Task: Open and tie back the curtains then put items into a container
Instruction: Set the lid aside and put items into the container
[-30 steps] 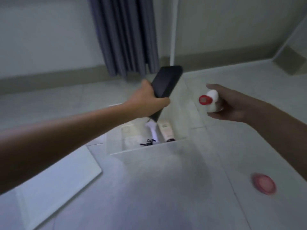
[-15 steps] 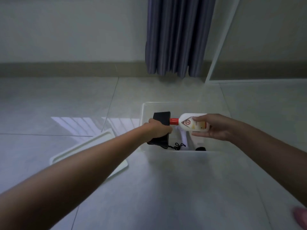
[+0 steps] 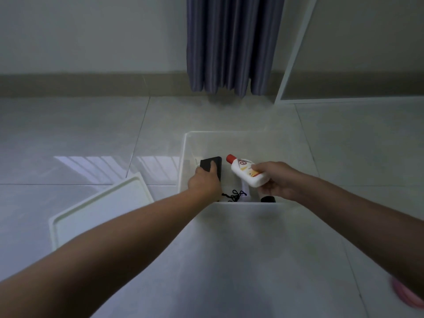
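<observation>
A clear plastic container [image 3: 229, 134] stands open on the tiled floor. My left hand [image 3: 204, 183] reaches inside it and grips a flat black device [image 3: 212, 165] low at the box's left side. My right hand [image 3: 274, 180] holds a white bottle with a red cap [image 3: 246, 172] over the box's right half, the cap pointing left and away. A black cord [image 3: 235, 195], a white item and a dark cap lie on the box bottom, partly hidden by my hands. The grey-blue curtain [image 3: 231, 44] hangs bunched at the wall behind.
The box's white lid [image 3: 96, 214] lies flat on the floor to its left. A pink round object [image 3: 406, 294] shows at the lower right edge, half under my right arm. A white frame [image 3: 296, 49] stands right of the curtain.
Both hands came down from above the box into it: the black device went from raised to low at the left side, and the bottle moved over the box. The view turned towards the curtain.
</observation>
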`<action>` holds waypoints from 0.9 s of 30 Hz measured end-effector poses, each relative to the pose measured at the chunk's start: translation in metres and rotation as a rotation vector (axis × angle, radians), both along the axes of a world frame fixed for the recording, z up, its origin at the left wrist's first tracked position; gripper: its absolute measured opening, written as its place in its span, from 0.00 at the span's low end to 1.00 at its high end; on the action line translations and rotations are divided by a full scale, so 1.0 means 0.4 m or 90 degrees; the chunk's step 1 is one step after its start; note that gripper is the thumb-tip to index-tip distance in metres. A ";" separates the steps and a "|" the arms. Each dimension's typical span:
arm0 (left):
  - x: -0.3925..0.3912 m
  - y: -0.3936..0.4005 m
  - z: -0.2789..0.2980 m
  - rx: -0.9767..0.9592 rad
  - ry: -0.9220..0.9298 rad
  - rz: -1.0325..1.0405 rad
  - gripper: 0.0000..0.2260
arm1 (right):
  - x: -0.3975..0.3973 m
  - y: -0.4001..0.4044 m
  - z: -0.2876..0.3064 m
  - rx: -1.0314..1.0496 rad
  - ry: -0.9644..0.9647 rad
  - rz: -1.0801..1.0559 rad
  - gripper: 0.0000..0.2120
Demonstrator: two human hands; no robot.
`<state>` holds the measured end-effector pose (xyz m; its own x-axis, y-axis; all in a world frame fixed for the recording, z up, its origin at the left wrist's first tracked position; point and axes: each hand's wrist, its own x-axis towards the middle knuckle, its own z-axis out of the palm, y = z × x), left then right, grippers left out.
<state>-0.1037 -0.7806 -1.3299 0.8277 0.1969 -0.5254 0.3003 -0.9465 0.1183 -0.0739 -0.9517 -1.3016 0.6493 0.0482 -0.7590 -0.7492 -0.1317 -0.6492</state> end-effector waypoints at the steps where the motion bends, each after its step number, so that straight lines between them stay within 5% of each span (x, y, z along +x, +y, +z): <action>1: 0.003 0.002 -0.001 0.006 -0.010 -0.012 0.37 | 0.000 0.005 -0.003 0.001 0.009 0.019 0.12; 6: -0.003 -0.008 0.027 0.024 -0.021 -0.039 0.32 | 0.002 0.053 -0.028 -0.012 0.032 0.105 0.19; 10: 0.015 0.022 0.122 -0.075 -0.381 -0.113 0.14 | 0.013 0.096 -0.058 -0.057 -0.011 0.191 0.20; 13: 0.040 0.095 0.134 -0.096 -0.554 -0.088 0.17 | 0.009 0.116 -0.082 -0.076 -0.032 0.218 0.21; 17: 0.023 0.129 0.090 -0.223 -0.373 0.122 0.25 | 0.013 0.122 -0.106 -0.279 -0.164 0.337 0.19; 21: 0.010 0.124 0.086 -0.272 -0.359 0.141 0.24 | 0.024 0.123 -0.086 -0.500 -0.273 0.489 0.17; 27: 0.045 0.171 0.040 -0.202 -0.371 0.102 0.26 | -0.013 -0.012 0.090 -0.461 -0.659 0.217 0.08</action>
<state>-0.0857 -0.7121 -1.3138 0.9665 0.2508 -0.0551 0.2370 -0.7888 0.5672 -0.0790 -0.9566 -1.2656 0.9800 0.1187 0.1595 0.1919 -0.7746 -0.6026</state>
